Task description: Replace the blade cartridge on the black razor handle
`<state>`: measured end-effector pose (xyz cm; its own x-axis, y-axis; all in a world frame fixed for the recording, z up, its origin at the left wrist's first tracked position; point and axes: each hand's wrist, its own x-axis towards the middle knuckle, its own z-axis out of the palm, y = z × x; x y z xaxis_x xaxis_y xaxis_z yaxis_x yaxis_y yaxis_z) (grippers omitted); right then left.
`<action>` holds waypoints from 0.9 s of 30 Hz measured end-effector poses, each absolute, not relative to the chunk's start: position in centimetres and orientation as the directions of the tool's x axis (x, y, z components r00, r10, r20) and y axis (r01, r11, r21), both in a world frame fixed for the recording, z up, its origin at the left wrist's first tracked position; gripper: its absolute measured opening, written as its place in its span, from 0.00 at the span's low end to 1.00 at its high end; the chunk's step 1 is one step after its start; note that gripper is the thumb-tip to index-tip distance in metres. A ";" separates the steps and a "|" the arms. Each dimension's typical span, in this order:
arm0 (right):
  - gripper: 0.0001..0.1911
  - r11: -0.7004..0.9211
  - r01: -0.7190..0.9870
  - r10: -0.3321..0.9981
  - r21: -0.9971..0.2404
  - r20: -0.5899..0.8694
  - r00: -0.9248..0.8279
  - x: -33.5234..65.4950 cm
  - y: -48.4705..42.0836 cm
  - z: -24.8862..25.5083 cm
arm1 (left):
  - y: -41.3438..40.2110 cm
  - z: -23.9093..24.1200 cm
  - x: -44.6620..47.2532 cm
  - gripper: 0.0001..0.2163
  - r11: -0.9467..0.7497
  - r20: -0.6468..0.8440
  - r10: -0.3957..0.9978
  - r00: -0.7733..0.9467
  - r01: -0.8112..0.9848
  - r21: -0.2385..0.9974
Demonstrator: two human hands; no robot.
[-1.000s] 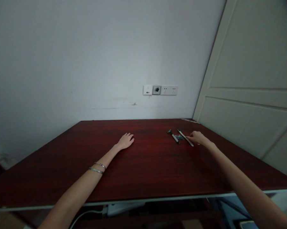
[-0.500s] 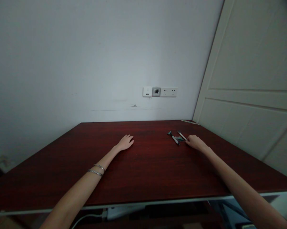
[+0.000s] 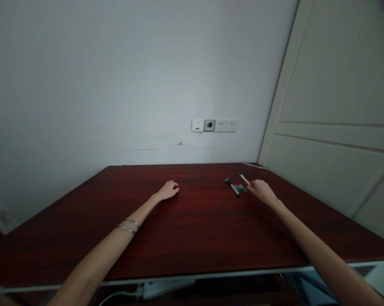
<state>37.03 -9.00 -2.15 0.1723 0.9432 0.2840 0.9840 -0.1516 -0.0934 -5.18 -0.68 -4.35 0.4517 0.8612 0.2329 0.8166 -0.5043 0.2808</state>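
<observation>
My right hand (image 3: 261,191) rests far out on the dark red table (image 3: 194,229), its fingers closed over the near end of a slim silver stick (image 3: 243,178). Just left of that hand lie a razor with a dark head (image 3: 232,186) and a small teal piece (image 3: 241,187). My left hand (image 3: 168,190) lies palm down on the bare wood near the table's middle, fingers loosely curved and holding nothing. Two bracelets (image 3: 128,225) circle my left wrist.
A white wall with a row of sockets (image 3: 214,125) stands behind the table. A pale panelled door (image 3: 335,127) runs along the right side. The table's white front edge (image 3: 192,277) is close to me, with a cable and a power strip (image 3: 166,288) below.
My right hand has slid forward over the near end of the silver stick and closed on it. My left hand's fingers have curled slightly. The view has tipped a little upward.
</observation>
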 end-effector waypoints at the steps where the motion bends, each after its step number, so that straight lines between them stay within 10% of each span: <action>1: 0.15 -0.142 0.986 0.938 -0.085 0.306 0.161 36.5 -9.1 -1.7 | -0.8 -4.0 -4.9 0.17 -0.511 0.261 0.856 0.446 0.807 0.295; 10: 0.18 -0.005 0.995 0.847 -0.099 0.528 0.057 25.9 -10.4 2.6 | -3.4 0.1 0.6 0.13 -0.587 0.404 0.808 0.429 0.518 0.623; 17: 0.16 0.088 0.992 0.852 -0.089 0.523 -0.029 18.0 -12.1 3.1 | -4.5 1.8 4.4 0.17 -0.361 0.246 0.904 0.349 0.318 0.877; 27: 0.14 0.159 0.987 0.850 -0.033 0.513 -0.119 15.0 -12.9 1.9 | -4.3 2.1 4.0 0.15 -0.159 0.085 0.968 0.238 0.312 0.937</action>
